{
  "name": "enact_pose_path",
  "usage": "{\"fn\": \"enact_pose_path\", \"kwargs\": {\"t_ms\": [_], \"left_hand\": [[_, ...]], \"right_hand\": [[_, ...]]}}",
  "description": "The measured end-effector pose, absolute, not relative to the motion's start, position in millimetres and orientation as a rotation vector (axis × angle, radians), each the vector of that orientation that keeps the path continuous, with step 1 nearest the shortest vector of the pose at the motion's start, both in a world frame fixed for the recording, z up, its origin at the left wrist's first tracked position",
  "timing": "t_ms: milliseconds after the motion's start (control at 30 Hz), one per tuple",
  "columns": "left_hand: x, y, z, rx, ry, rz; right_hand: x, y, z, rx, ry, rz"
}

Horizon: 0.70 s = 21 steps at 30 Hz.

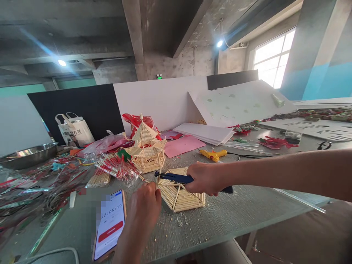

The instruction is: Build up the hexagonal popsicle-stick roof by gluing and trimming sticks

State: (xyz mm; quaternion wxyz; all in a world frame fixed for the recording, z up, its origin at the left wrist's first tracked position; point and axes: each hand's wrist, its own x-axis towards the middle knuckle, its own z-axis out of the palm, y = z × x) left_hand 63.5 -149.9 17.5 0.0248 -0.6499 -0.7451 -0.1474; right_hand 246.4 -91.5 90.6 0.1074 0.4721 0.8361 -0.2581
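My left hand (145, 203) is closed on a thin pale wooden stick (157, 181), held upright between thumb and fingers. In my right hand (202, 178) is a dark blue plier-like tool (176, 178), its handles in my closed fist. The tool's dark tip points left and meets the stick; whether its jaws are closed on it I cannot tell. Below both hands lies a flat, many-sided panel (189, 201) of pale sticks in wedge-shaped sections, partly hidden by my right hand. Just behind stands a small stick-built pavilion (148, 154) with a pointed roof.
A phone (110, 227) showing a timer lies left of my left arm. Behind my right hand rests a yellow glue gun (213, 154) with a black cord. Bagged sticks (118, 168), a metal bowl (30, 156) and pink sheets (184, 145) lie around. The table's front edge is near.
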Motion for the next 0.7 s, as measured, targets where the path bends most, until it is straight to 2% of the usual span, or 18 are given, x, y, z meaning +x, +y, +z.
{"fn": "enact_pose_path", "kwargs": {"t_ms": [367, 567, 700], "left_hand": [[61.5, -135.5, 20.6, -2.003, -2.307, -0.440], [54.3, -133.8, 27.1, -1.947, -2.296, -0.584], [52.8, -145.8, 20.9, -1.957, -2.278, -0.708]], "right_hand": [[240.0, -69.6, 77.7, 1.379, 2.499, -0.657], [234.8, -62.0, 80.1, 1.395, 2.673, -0.458], [243.5, -21.4, 112.8, 1.671, 2.781, -0.660]]}}
